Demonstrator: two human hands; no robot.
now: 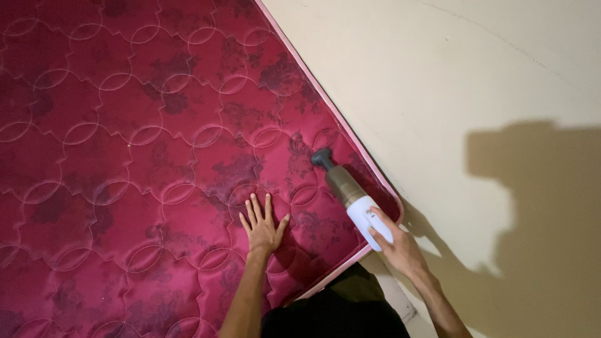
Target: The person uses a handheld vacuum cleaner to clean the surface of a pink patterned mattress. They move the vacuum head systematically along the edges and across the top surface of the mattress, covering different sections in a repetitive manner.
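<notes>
A quilted red mattress (125,156) with a dark floral print and a pink piped edge fills the left of the head view. My left hand (261,226) lies flat on it, fingers spread, near its lower right corner. My right hand (394,245) grips the white body of a small handheld vacuum (347,191). Its grey-brown middle section and dark nozzle point up-left, and the nozzle tip rests on the mattress close to the pink edge.
A plain cream wall (451,75) runs along the mattress's right edge, with a dark shadow (538,206) cast on it at the right. My dark clothing (338,313) shows at the bottom, just off the mattress corner.
</notes>
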